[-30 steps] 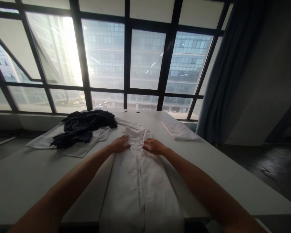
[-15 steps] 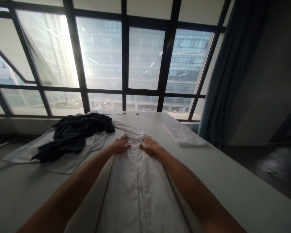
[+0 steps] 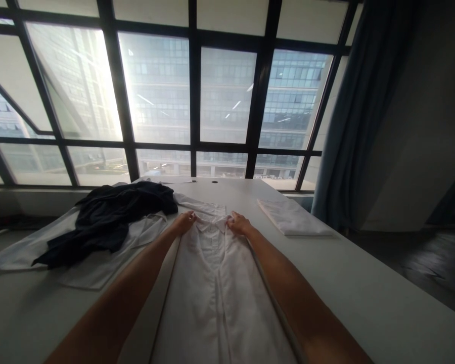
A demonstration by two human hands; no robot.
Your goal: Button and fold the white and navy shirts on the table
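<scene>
A person leans both arms out over a white table (image 3: 349, 283), elbows low and forearms angling inward toward a white shirt (image 3: 200, 283) laid lengthwise down the middle, front up. The left hand (image 3: 184, 222) sits at the left shoulder, just beside the collar (image 3: 211, 226), its fingers curled and pinched on the fabric. The right hand (image 3: 238, 223) mirrors it at the other shoulder, knuckles up, thumb and fingers closed on the cloth near the collar's edge. The two hands stand apart, nearly level, with the collar between them; the wrists look almost straight. Left of the arms, a dark garment (image 3: 125, 210) lies crumpled over white cloth (image 3: 94, 268); to the right rests a folded white piece (image 3: 291, 218). Tall windows (image 3: 227, 96) rise beyond the table.
</scene>
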